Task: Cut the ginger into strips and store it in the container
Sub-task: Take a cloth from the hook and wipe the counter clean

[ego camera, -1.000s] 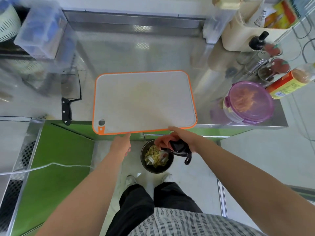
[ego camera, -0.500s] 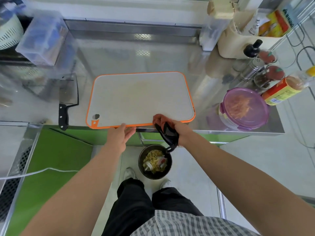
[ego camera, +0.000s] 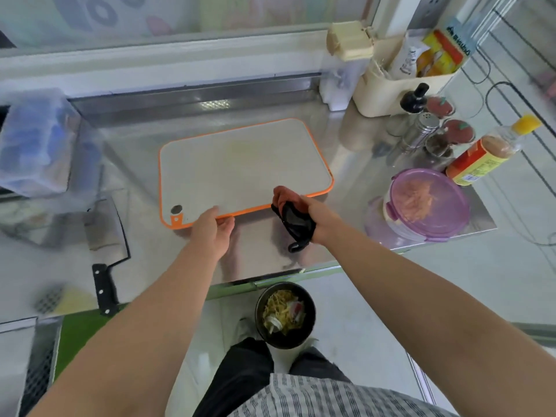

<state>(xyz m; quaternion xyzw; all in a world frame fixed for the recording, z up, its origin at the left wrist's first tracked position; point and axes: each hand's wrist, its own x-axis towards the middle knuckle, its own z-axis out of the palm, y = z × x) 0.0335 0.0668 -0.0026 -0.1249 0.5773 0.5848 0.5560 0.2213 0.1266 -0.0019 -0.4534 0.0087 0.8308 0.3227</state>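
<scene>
A grey cutting board (ego camera: 240,167) with an orange rim lies bare on the steel counter (ego camera: 255,254). My left hand (ego camera: 210,233) rests at the board's front edge, fingertips on top, thumb beside the rim. My right hand (ego camera: 319,218) grips a bunched black and orange cloth (ego camera: 293,218) against the board's front right edge. A round container (ego camera: 427,203) with a purple lid stands to the right, closed, with pale orange strips inside. A cleaver (ego camera: 103,236) with a black handle lies on the counter to the left.
A black bin (ego camera: 284,314) with peelings stands on the floor below the counter edge, between my feet. Spice jars, a shaker (ego camera: 421,130) and a sauce bottle (ego camera: 487,152) crowd the back right. A clear plastic box (ego camera: 36,145) sits at the far left.
The board, which overhung the counter edge above the bin, now lies further back on the counter. My right hand with the cloth rose from over the bin to the board's front edge.
</scene>
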